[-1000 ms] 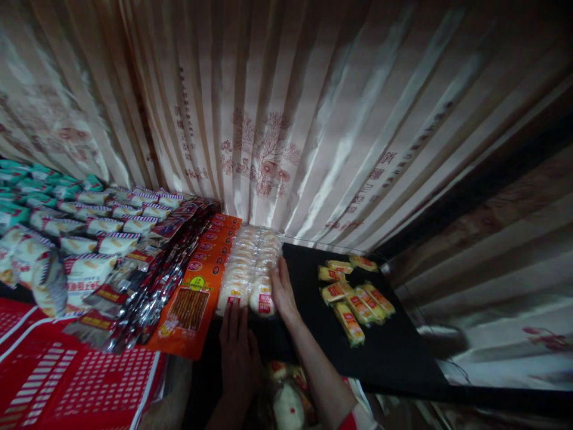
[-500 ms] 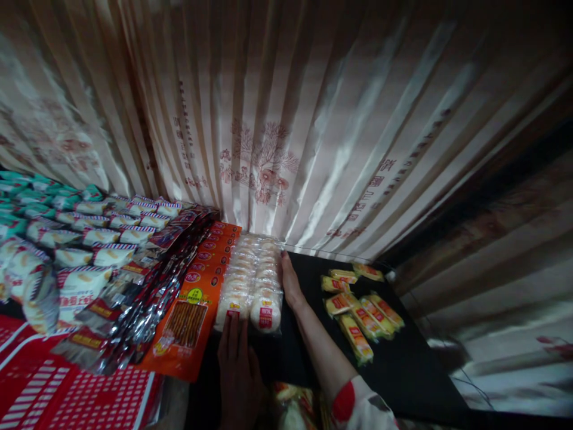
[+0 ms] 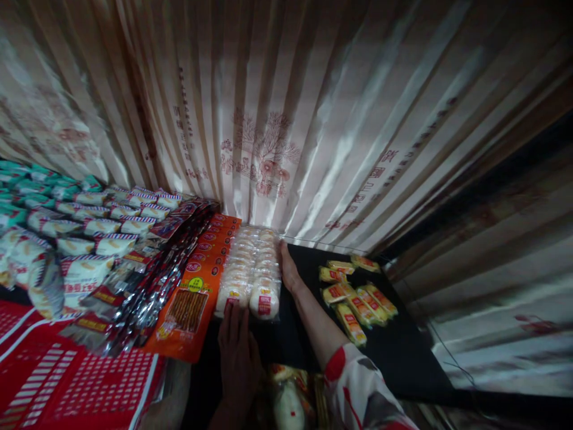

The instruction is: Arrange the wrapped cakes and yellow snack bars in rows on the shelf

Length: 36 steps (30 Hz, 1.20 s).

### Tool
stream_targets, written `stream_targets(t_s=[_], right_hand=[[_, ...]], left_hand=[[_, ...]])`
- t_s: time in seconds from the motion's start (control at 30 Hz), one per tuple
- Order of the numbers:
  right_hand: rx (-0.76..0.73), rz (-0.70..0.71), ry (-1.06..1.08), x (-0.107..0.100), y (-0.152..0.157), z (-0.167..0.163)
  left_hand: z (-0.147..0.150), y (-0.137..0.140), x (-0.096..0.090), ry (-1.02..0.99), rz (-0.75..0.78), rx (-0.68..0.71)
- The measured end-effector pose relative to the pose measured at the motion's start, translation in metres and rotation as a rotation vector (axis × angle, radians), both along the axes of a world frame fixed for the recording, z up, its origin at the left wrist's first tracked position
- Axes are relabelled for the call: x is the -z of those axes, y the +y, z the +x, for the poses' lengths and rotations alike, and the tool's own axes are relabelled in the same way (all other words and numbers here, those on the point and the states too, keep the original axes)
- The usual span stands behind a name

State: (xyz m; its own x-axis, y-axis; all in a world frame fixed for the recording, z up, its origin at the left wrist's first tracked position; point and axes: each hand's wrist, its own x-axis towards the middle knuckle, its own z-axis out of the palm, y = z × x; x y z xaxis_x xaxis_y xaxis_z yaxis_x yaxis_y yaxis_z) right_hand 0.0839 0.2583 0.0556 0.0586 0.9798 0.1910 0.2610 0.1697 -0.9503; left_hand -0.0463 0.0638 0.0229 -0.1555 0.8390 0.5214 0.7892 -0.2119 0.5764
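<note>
Two columns of clear-wrapped round white buns point(image 3: 264, 297) with red labels stand on the black surface, packed front to back. My left hand point(image 3: 236, 340) lies at the near end of the left column, fingers stretched, tips on the front pack's label. Along the right column's far right side rests my right hand point(image 3: 289, 272), flat and edge-on, fingers extended; some of its fingers are hard to see. Both hands are open and neither grips a pack. Orange snack packets point(image 3: 190, 304) lie close to the left of the buns.
Yellow-wrapped snacks point(image 3: 351, 322) are scattered on the black surface point(image 3: 398, 358) to the right. White bags point(image 3: 85, 278) and silver packets point(image 3: 143, 286) fill the left, behind a red basket point(image 3: 89, 382). More packaged food point(image 3: 289, 400) sits at the bottom. A printed curtain point(image 3: 268, 77) hangs behind.
The camera view has shifted a little, so the goods appear slightly higher. Both hands stay against the buns, and the right forearm shows more of its patterned sleeve.
</note>
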Motion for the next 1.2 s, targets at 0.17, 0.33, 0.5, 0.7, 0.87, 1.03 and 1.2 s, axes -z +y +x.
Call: stream_targets(t_s=[0.17, 0.33, 0.5, 0.7, 0.87, 1.03, 1.2], right_hand=[[0.164, -0.091, 0.194, 0.002, -0.028, 0.01], [0.308, -0.059, 0.312, 0.011, -0.115, 0.022], [0.294, -0.156, 0.118, 0.013, -0.222, 0.043], [-0.192, -0.299, -0.531, 0.015, -0.303, 0.067], [-0.278, -0.329, -0.715, 0.029, -0.324, 0.071], [0.06, -0.216, -0.884, 0.06, -0.32, 0.081], [0.211, -0.434, -1.103, 0.081, -0.315, 0.103]], left_hand=[[-0.001, -0.002, -0.001, 0.006, 0.029, -0.017], [-0.009, -0.011, -0.001, -0.015, 0.022, 0.093], [-0.008, -0.031, 0.001, 0.02, 0.038, 0.416], [0.019, -0.09, 0.018, 0.147, -0.264, 0.762], [0.031, -0.133, 0.042, 0.116, -0.459, 0.801], [0.017, -0.125, 0.054, 0.016, -0.499, 0.682], [0.015, -0.126, 0.051, 0.038, -0.457, 0.747]])
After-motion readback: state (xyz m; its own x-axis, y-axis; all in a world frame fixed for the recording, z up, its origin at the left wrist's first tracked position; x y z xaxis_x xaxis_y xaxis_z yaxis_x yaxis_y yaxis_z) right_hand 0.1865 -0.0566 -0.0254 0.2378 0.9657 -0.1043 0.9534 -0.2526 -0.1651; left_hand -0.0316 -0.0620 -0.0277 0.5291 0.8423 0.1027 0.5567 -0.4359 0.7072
